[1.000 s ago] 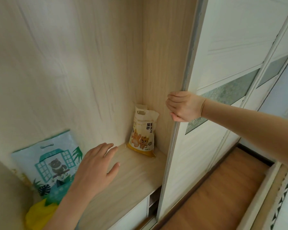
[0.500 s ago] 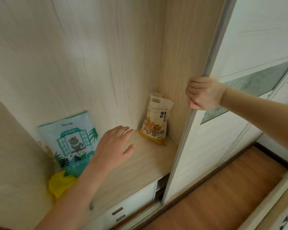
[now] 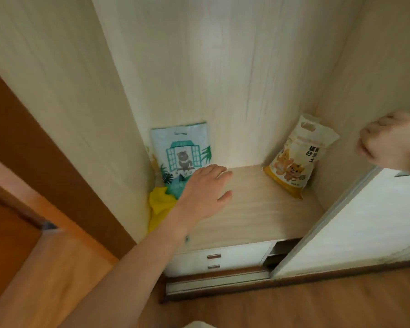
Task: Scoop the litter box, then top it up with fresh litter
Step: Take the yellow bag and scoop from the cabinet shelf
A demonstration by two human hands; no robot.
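Litter comes in two bags here, both standing on the wardrobe shelf [image 3: 258, 209]. The left hand [image 3: 204, 192] hovers low over the shelf with fingers straight and spread, holding nothing, its fingertips just in front of the blue-green bag [image 3: 179, 150]. That bag stands upright against the back panel in the left corner, long axis vertical, with a handle slot at the top, and is by far the nearer of the two to this hand. The right hand [image 3: 393, 143] is at the frame's right edge, fingers curled; it seems to grip the edge of the sliding door [image 3: 365, 223], though blur makes the hold hard to confirm. The yellow-and-white bag [image 3: 298, 159] leans tilted into the right corner, between the side panel and that hand, well apart from the left hand. A crumpled yellow plastic bag [image 3: 160, 204] lies at the foot of the blue-green bag, partly under the left wrist; it may snag a low grasp, so I judge reaching for the top handle safer. Drawers [image 3: 213, 259] sit below the shelf. No litter box is in view.
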